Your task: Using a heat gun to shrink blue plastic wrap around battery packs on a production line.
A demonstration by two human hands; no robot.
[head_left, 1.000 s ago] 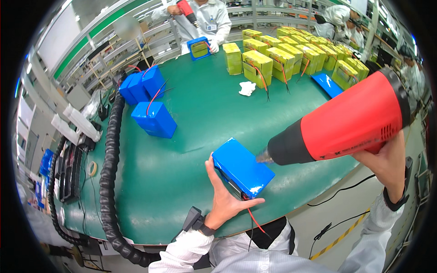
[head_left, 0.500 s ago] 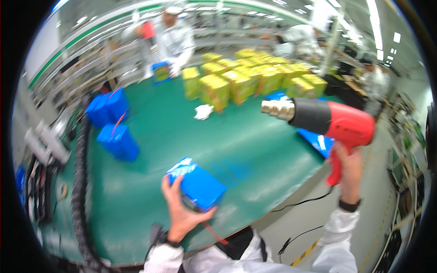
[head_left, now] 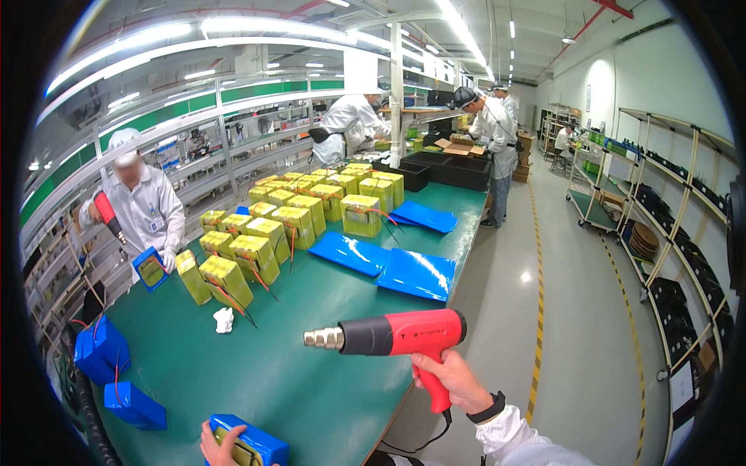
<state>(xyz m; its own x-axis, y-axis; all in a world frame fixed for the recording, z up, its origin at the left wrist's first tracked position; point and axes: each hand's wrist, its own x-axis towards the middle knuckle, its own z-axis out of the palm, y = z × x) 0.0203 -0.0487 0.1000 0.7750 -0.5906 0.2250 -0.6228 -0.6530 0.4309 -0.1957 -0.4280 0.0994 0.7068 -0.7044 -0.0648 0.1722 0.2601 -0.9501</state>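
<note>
In my right hand (head_left: 454, 379) is a red and black heat gun (head_left: 404, 334), fingers wrapped round its handle. Its stepped metal nozzle points left over the green table (head_left: 326, 388). My left hand (head_left: 220, 446), partly cut off by the lower edge, grips a blue-wrapped battery pack (head_left: 268, 444). A yellowish end with a dark outline shows in the opening of its wrap. Left of it on the table stand more blue-wrapped packs (head_left: 136, 405), with red wires on top. The nozzle is well apart from the held pack.
Rows of yellow battery packs (head_left: 268, 241) with wires fill the table's far part. Flat blue wrap sleeves (head_left: 417, 273) lie beside them, near a crumpled white scrap (head_left: 224, 320). Across the table a co-worker (head_left: 144, 202) holds another heat gun and a blue-wrapped pack. Shelving (head_left: 684, 233) stands right.
The view has swung up and right, so the held pack sits lower in the picture. Its wrap's opening now shows. The heat gun stays in my right hand, nozzle still pointing left.
</note>
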